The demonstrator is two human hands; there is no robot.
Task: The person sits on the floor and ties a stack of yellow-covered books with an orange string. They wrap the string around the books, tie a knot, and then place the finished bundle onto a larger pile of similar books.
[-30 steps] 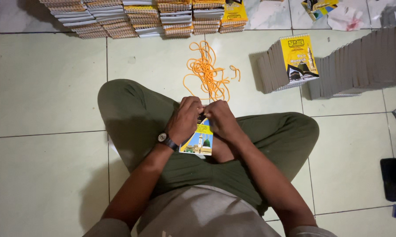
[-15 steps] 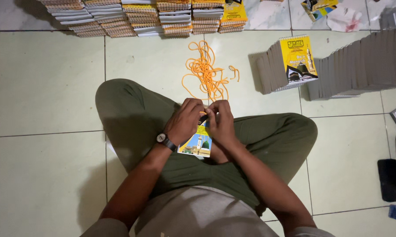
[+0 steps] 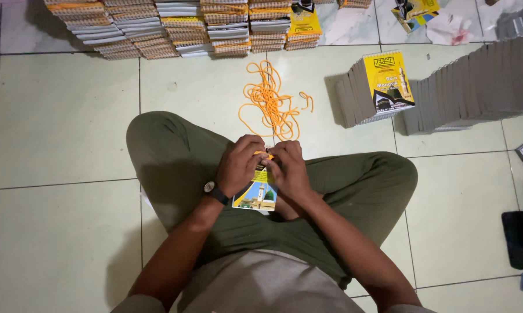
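A: Centre frame: what did the hands hold?

B: Left hand (image 3: 240, 165) and right hand (image 3: 289, 169) both gripped a small booklet (image 3: 255, 194) over the lap, fingers pinched at its top edge w/ an orange cord (image 3: 263, 154). Wristwatch (image 3: 210, 188) sat on the left wrist.

A: And around them?

B: Loose tangle of orange cords (image 3: 271, 102) lay on the tiled floor (image 3: 64, 116) just above the hands. Booklet stacks (image 3: 180, 26) lined the top edge; more booklets stood on edge in a row (image 3: 470, 87) at upper right. Dark phone (image 3: 519, 239) at right edge.
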